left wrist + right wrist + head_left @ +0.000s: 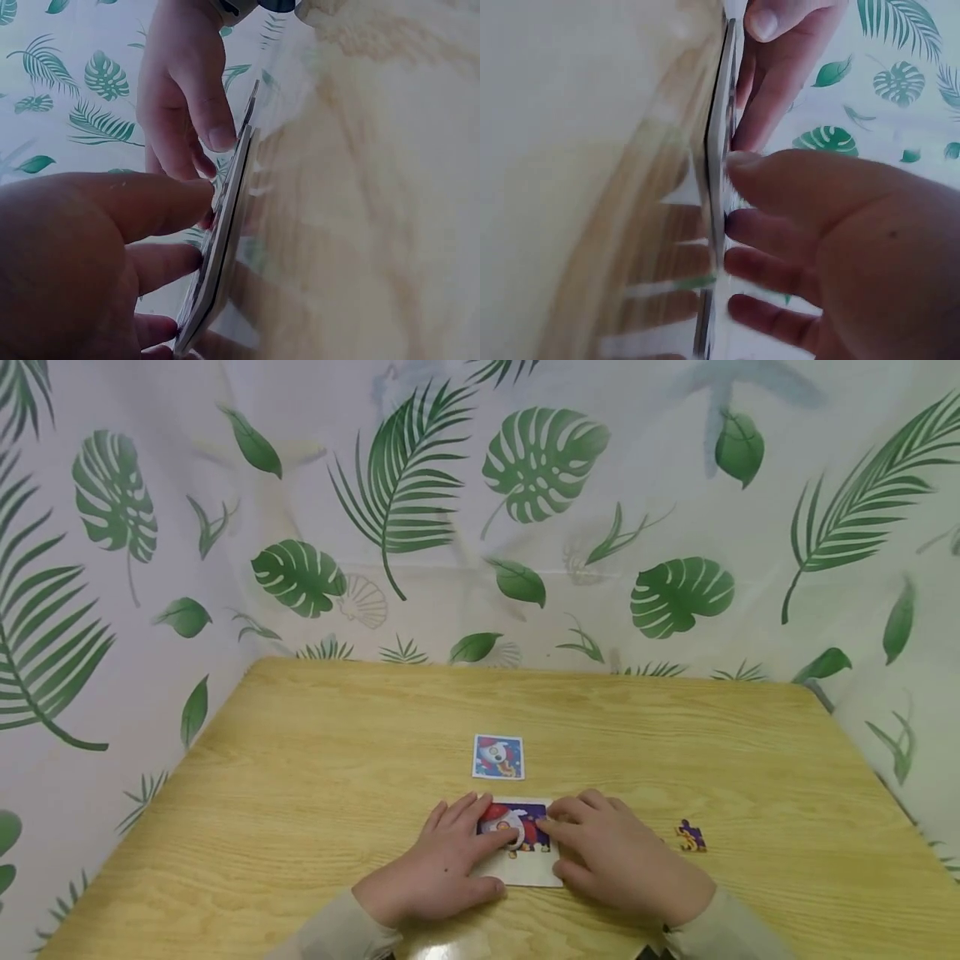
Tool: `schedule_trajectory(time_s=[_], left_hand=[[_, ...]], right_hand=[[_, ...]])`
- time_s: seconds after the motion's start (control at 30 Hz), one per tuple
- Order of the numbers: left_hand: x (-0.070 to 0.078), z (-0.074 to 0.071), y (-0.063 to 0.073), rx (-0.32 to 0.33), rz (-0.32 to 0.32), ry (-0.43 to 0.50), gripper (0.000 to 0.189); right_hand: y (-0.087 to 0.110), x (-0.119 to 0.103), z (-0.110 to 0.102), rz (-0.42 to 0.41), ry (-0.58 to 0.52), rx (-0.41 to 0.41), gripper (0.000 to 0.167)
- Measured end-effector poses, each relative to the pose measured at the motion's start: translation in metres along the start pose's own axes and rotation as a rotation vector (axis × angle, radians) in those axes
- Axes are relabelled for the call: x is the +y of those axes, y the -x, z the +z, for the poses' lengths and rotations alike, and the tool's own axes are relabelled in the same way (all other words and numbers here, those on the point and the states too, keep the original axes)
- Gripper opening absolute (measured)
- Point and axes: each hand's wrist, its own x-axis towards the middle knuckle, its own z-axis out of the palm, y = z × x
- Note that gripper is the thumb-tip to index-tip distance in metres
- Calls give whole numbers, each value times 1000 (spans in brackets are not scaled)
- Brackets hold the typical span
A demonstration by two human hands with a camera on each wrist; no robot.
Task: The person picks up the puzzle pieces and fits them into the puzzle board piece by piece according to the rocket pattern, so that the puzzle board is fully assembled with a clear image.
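A small jigsaw board (531, 870) lies flat on the table between both hands. Joined pieces in red, white and purple (534, 811) fill its upper part, while bare cream backing shows below. My left hand (442, 868) rests over the board's left side, one finger reaching across the picture. From the right, my right hand (618, 860) touches the right edge with its fingers spread and its index fingertip on the purple part. Seen edge-on in the left wrist view, the board (225, 247) is thin and pale, and the left fingertips meet its face.
Behind the board lies a square picture card (498, 757) showing a similar white figure on blue. A loose purple and orange jigsaw piece (690, 836) sits right of the right hand. Leaf-printed cloth (450, 610) hangs along the back of the wood-grain table (315, 735).
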Motion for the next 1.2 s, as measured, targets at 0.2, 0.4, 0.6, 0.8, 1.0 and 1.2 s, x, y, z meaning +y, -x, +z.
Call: schedule_trajectory(time_s=[0.2, 0.4, 0.6, 0.8, 1.0, 1.2], left_hand=[[-3, -1, 0, 10, -29, 52, 83], [-10, -7, 2, 13, -35, 51, 93], [-15, -13, 5, -21, -94, 161, 102], [-17, -17, 5, -40, -107, 146, 96], [-13, -11, 1, -11, -63, 67, 92], [-11, -7, 0, 11, -64, 45, 92]], right_hand=[[11, 28, -18, 110, -45, 88, 38], [21, 51, -20, 178, -79, 30, 40], [15, 47, -10, 153, -78, 11, 39], [11, 37, -9, 126, -97, 51, 27], [7, 38, -5, 113, -100, 56, 22], [5, 37, -7, 181, -121, 63, 14]])
